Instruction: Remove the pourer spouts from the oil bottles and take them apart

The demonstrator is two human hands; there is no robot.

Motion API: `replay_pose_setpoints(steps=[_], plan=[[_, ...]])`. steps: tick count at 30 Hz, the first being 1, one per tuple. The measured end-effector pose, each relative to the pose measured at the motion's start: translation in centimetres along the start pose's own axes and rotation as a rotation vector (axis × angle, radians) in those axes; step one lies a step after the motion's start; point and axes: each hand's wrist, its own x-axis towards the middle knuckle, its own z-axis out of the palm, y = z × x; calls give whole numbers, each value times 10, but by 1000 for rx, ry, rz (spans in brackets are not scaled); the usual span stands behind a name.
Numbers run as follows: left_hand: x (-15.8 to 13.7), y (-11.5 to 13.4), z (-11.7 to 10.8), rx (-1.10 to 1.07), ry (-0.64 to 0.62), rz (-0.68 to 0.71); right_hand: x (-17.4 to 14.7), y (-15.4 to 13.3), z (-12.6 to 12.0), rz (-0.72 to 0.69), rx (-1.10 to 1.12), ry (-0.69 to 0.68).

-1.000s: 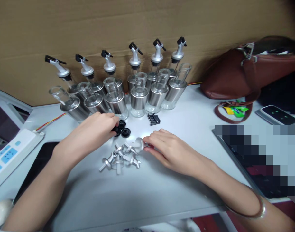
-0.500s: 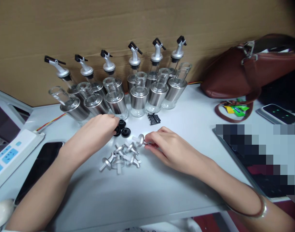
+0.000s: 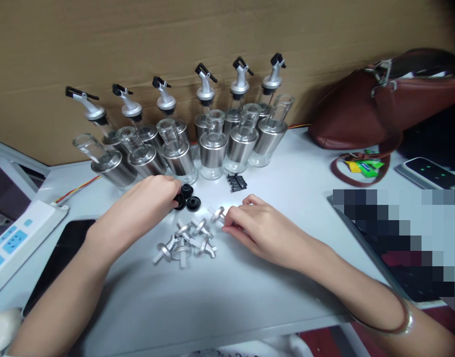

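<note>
My right hand (image 3: 262, 228) pinches a silver pourer spout (image 3: 217, 214) by its far end, its round flange and tube pointing left. My left hand (image 3: 158, 193) is curled over a small group of black ring-shaped stoppers (image 3: 193, 203), with thumb and fingers closed at the leftmost stopper (image 3: 179, 201); the fingertips are partly hidden. Several more silver pourer spouts (image 3: 182, 250) lie in a loose pile between the hands. Behind them, small black levers (image 3: 236, 182) lie side by side on the white table (image 3: 220, 297).
Glass-and-steel bottles (image 3: 213, 148) stand in a front row with bare necks. Bottles behind them carry fitted pourers (image 3: 205, 91). A phone (image 3: 59, 263) and power strip (image 3: 24, 243) lie left; a brown bag (image 3: 361, 114), wrapped packets (image 3: 368, 168) and a grey device (image 3: 431, 173) lie right.
The right hand has shifted the spout slightly, and its fingers now cover more of the spout's end. My left hand stays at the black stoppers. The view has moved a little.
</note>
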Motion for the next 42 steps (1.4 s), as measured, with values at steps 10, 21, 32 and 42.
replay_pose_setpoints(steps=[10, 21, 32, 42], plan=[[5, 2, 3, 142, -101, -13, 1, -7, 6, 42, -48, -202], [-3, 3, -3, 160, -86, 8, 1, -6, 3, 57, 54, -195], [-47, 6, 30, 23, -138, 52, 2, -7, 3, 65, 31, -188], [-53, 12, 43, -54, -187, 26, 2, -9, 6, 41, 116, -197]])
